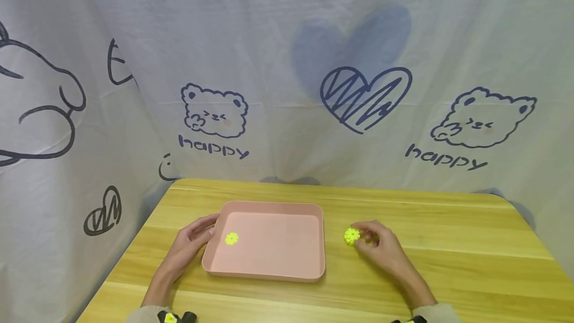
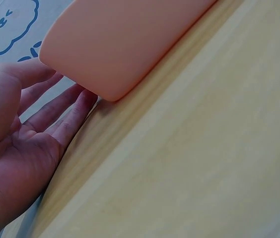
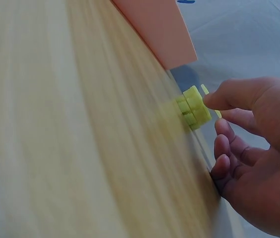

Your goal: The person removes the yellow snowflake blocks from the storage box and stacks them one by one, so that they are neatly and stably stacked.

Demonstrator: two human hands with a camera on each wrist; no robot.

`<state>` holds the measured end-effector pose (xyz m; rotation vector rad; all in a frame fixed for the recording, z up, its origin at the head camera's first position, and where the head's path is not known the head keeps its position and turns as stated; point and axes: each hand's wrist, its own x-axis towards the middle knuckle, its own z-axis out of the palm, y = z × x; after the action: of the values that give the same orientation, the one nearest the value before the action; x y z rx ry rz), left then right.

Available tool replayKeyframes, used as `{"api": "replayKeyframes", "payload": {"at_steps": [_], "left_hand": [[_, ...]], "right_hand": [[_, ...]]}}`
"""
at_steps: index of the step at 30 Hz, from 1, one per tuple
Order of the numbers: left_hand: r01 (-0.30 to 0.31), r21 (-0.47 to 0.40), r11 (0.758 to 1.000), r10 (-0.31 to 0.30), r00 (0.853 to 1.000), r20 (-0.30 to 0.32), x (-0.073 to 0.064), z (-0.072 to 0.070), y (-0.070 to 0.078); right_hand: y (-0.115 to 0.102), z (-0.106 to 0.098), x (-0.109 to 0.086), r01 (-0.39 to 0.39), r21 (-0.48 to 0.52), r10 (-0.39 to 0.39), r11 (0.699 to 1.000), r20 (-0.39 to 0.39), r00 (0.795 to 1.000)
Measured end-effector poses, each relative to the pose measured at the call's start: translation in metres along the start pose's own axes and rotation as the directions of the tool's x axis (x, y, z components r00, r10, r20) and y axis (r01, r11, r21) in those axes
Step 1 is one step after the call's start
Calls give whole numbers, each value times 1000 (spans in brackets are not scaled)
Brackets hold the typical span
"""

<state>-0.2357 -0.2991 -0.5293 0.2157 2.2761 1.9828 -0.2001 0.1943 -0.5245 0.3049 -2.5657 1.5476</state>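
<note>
A pink rectangular tray [image 1: 269,245] lies on the table, with one yellow flower-shaped disc [image 1: 231,238] flat inside it near its left end. Beside that end is my left hand [image 1: 188,243], its lightly bent fingers and thumb touching the outside of the tray wall [image 2: 95,54]. Right of the tray, my right hand [image 1: 381,249] pinches a thin yellow flower-shaped disc [image 3: 218,112] between thumb and forefinger. This disc is just above a short stack of similar yellow discs [image 3: 193,107]. The other right fingers are curled toward the palm.
The wooden table [image 1: 430,233] extends to both sides of the tray. Behind it hangs a pale cloth [image 1: 278,64] printed with hearts and bear faces, and more of this cloth runs along the left.
</note>
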Motion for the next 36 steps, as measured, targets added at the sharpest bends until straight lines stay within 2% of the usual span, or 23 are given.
{"api": "replayKeyframes", "payload": {"at_steps": [6, 17, 36], "left_hand": [[-16, -16, 1000, 17, 1000, 10, 0, 0, -1], [-13, -3, 1000, 13, 1000, 5, 0, 0, -1], [-14, 2, 1000, 14, 1000, 3, 1, 0, -1]], "right_hand": [[0, 1, 0, -37, -40, 37, 999, 7, 999], [-1, 3, -1, -66, -39, 66, 997, 5, 998], [2, 4, 0, -77, -56, 75, 995, -29, 997]]}}
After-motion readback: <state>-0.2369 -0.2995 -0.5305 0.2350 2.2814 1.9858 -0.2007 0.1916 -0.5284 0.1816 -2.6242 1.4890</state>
